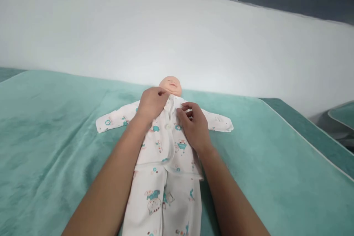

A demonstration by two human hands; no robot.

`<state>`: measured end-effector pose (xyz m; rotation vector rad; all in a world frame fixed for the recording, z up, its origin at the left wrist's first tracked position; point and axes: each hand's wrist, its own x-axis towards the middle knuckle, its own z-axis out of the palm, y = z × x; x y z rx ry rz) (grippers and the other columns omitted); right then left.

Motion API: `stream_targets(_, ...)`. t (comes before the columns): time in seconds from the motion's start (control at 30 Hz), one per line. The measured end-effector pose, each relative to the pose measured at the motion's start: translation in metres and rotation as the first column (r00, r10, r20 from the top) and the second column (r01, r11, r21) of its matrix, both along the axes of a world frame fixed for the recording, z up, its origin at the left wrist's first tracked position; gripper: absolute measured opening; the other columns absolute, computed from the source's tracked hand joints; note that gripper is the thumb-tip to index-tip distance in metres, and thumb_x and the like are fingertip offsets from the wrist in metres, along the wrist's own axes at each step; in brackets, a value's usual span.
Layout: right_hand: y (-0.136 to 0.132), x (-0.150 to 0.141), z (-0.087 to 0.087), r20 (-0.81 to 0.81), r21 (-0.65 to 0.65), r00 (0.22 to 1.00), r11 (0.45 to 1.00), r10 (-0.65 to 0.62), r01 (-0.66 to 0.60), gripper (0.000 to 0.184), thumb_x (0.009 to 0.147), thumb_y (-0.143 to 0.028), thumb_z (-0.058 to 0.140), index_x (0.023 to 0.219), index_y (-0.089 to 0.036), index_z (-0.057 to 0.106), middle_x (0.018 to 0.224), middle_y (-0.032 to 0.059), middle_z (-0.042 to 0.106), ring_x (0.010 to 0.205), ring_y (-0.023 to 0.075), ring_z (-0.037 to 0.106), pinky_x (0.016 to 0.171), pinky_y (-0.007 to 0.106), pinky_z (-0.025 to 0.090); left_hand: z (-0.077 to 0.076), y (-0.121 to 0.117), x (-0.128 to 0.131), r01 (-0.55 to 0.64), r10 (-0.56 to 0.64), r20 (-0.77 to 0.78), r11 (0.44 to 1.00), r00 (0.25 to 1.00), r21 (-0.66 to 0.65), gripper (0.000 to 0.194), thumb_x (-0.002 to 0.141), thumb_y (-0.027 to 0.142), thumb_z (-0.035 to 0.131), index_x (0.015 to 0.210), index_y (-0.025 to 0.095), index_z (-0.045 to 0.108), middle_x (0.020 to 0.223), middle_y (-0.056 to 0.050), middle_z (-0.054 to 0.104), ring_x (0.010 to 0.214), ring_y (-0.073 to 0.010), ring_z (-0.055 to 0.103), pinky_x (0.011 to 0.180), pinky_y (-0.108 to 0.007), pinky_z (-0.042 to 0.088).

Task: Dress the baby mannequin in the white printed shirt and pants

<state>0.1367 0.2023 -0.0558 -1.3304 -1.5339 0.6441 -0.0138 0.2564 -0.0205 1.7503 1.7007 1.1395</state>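
Note:
A baby doll (171,84) lies on its back, its head at the far end. It wears a white baby shirt (163,147) with a teal animal print and buttons down the front, the sleeves stretched out to both sides. Matching white pants (179,202) cover its legs. My left hand (153,104) is closed at the collar, thumb and fingers pinching the shirt edge just below the doll's chin. On the other side of the front opening, my right hand (195,127) rests over the chest, fingers loosely curled with a gap from the thumb.
The doll lies on a teal blanket (265,169) with a pale trim line near its right side. A white wall (177,40) rises right behind the doll's head. Another teal padded surface (344,115) shows at the far right edge.

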Motion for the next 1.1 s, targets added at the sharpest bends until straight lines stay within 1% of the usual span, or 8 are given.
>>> stream_targets(0.1, 0.008, -0.002, 0.006, 0.098, 0.003, 0.995, 1.000, 0.005, -0.005, 0.028, 0.088, -0.049, 0.052, 0.093, -0.023, 0.059, 0.091, 0.0013, 0.064, 0.069, 0.0144, 0.057, 0.067, 0.030, 0.044, -0.002, -0.002, -0.005, 0.088, -0.088, 0.041, 0.996, 0.995, -0.019, 0.019, 0.079, 0.030, 0.058, 0.071, 0.018, 0.071, 0.073, -0.002, 0.068, 0.070, -0.0166, 0.059, 0.070, -0.028, 0.043)
stream_targets(0.23, 0.023, -0.013, 0.022, 0.324, -0.032, 0.944, 0.997, -0.059, 0.073, 0.034, 0.088, -0.053, 0.051, 0.074, -0.022, 0.051, 0.074, 0.0018, 0.060, 0.065, 0.0170, 0.053, 0.062, 0.030, 0.037, -0.002, -0.003, -0.008, 0.042, -0.041, 0.111, 0.999, 0.993, -0.001, 0.015, 0.076, 0.028, 0.061, 0.069, 0.018, 0.068, 0.070, -0.001, 0.067, 0.066, -0.0147, 0.056, 0.068, -0.028, 0.043)
stream_targets(0.33, 0.033, -0.023, 0.034, 0.479, -0.062, 0.872, 0.987, -0.103, 0.150, 0.031, 0.086, -0.046, 0.054, 0.069, -0.022, 0.044, 0.070, 0.0040, 0.055, 0.063, 0.0185, 0.049, 0.060, 0.031, 0.033, -0.002, -0.003, -0.007, 0.017, -0.021, 0.236, 1.000, 0.972, 0.018, 0.016, 0.077, 0.029, 0.059, 0.070, 0.017, 0.067, 0.065, 0.000, 0.064, 0.060, -0.0126, 0.052, 0.063, -0.026, 0.042)
stream_targets(0.5, 0.038, -0.023, 0.037, 0.538, -0.047, 0.839, 0.991, -0.077, 0.121, 0.023, 0.086, -0.034, 0.051, 0.069, -0.022, 0.043, 0.069, 0.0041, 0.052, 0.064, 0.0194, 0.049, 0.061, 0.031, 0.032, 0.002, -0.007, -0.003, 0.030, -0.025, 0.327, 0.999, 0.945, -0.011, 0.013, 0.075, 0.026, 0.059, 0.068, 0.017, 0.064, 0.057, 0.002, 0.055, 0.052, -0.0098, 0.044, 0.056, -0.025, 0.038)
stream_targets(0.67, 0.040, -0.018, 0.034, 0.499, -0.015, 0.864, 0.996, -0.070, 0.090, 0.027, 0.087, -0.039, 0.054, 0.069, -0.022, 0.044, 0.070, 0.0043, 0.051, 0.066, 0.0196, 0.049, 0.063, 0.032, 0.032, 0.005, -0.010, 0.000, 0.049, -0.034, 0.336, 0.998, 0.941, -0.038, 0.015, 0.076, 0.026, 0.058, 0.066, 0.017, 0.064, 0.058, 0.001, 0.056, 0.052, -0.0098, 0.043, 0.056, -0.025, 0.038)
stream_targets(0.83, 0.045, -0.016, 0.030, 0.440, 0.014, 0.895, 0.997, -0.074, 0.075, 0.024, 0.082, -0.025, 0.054, 0.061, -0.021, 0.042, 0.064, 0.0014, 0.050, 0.063, 0.0169, 0.046, 0.062, 0.031, 0.030, 0.005, -0.011, 0.001, 0.067, -0.044, 0.285, 0.995, 0.958, -0.071, 0.015, 0.077, 0.027, 0.059, 0.076, 0.018, 0.070, 0.064, 0.000, 0.063, 0.054, -0.0113, 0.048, 0.054, -0.025, 0.038)
stream_targets(1.0, 0.056, -0.010, 0.023, 0.083, 0.016, 0.996, 1.000, -0.022, 0.021, 0.014, 0.078, -0.025, 0.054, 0.064, -0.021, 0.057, 0.066, -0.0017, 0.060, 0.065, 0.0148, 0.051, 0.063, 0.029, 0.037, 0.005, -0.012, 0.001, -0.056, 0.058, 0.204, 0.998, 0.977, -0.015, 0.010, 0.074, 0.023, 0.063, 0.073, 0.018, 0.071, 0.078, -0.003, 0.071, 0.070, -0.0153, 0.059, 0.068, -0.028, 0.044)
stream_targets(1.1, 0.058, -0.010, 0.023, -0.146, 0.003, 0.989, 1.000, 0.015, -0.015, 0.014, 0.076, -0.028, 0.056, 0.069, -0.020, 0.064, 0.067, -0.0024, 0.063, 0.066, 0.0144, 0.054, 0.065, 0.028, 0.041, 0.007, -0.013, 0.000, -0.030, 0.041, 0.281, 0.999, 0.959, -0.042, 0.010, 0.073, 0.025, 0.065, 0.074, 0.018, 0.072, 0.075, -0.002, 0.071, 0.066, -0.0143, 0.058, 0.067, -0.028, 0.044)
